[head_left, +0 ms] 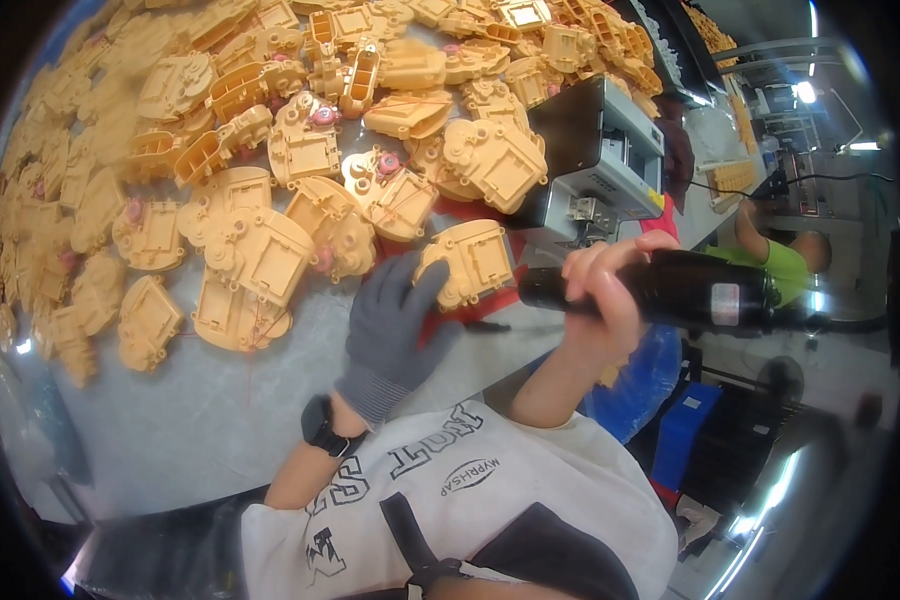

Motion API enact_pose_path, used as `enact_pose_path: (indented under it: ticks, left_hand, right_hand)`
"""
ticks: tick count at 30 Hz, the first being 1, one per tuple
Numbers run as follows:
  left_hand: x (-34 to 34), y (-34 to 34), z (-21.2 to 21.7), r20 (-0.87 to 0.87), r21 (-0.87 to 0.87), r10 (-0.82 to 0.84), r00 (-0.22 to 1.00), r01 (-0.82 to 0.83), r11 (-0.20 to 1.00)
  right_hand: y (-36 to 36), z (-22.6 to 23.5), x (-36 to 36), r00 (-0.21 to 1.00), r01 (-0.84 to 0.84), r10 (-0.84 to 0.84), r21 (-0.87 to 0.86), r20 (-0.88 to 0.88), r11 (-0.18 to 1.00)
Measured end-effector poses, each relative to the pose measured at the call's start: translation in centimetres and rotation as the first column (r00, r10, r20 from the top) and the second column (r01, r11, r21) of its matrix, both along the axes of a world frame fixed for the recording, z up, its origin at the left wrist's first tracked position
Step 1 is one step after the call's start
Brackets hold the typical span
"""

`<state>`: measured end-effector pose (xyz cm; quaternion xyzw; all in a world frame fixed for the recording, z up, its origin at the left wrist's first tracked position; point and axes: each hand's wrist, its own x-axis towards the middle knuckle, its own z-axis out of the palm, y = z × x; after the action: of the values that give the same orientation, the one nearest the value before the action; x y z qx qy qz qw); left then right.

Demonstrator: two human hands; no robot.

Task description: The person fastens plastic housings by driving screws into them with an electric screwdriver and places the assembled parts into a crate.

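Far left to centre: grey worktop [200, 420] covered w/ a big heap of yellow plastic housings [230, 150], some w/ small pink gears showing, spread across the upper half. Lower left of worktop is bare metal.

Centre: left hand [395, 320] in a grey knit glove, black watch [322, 425] at the wrist. Fingers spread flat, pressing on a single yellow housing [467, 262] that lies on the worktop, apart from the heap's edge, on a red patch. Hand not closed round it, just holding it down from the left side.

Right of that: right hand [605, 290], bare, clenched round a black electric screwdriver [670, 290]. Tool lies roughly horizontal, its tip end pointing left toward the housing, just beside it; can't tell if the bit touches. Label patch on the tool body.

Behind, upper centre-right: grey box-shaped machine [600, 165] on the worktop, more yellow parts past it.

Far right: another person's arm in a green sleeve [785, 265], blurred; blue bin [685, 430] on the floor below.
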<state>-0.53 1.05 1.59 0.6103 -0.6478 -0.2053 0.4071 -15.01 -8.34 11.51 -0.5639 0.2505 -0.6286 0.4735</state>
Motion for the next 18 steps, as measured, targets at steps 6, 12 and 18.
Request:
enact_pose_path:
  ticks: [6,12,18]
  left_hand:
    - [0.04,-0.13,-0.19,-0.031,-0.001,-0.007,0.999,0.007,1.0]
    - [0.11,-0.16,-0.17,-0.031,0.001,-0.006,0.999,0.006,1.0]
    - [0.28,-0.31,-0.17,-0.045,0.001,-0.015,0.999,0.015,1.0]
  right_hand:
    - [0.02,-0.33,0.37,0.997,-0.033,0.032,-0.016,-0.076,0.999]
    - [0.09,-0.54,0.74,0.998,-0.022,0.018,-0.068,-0.061,0.997]
    - [0.08,-0.53,0.29,0.999,-0.034,0.031,-0.082,-0.037,0.996]
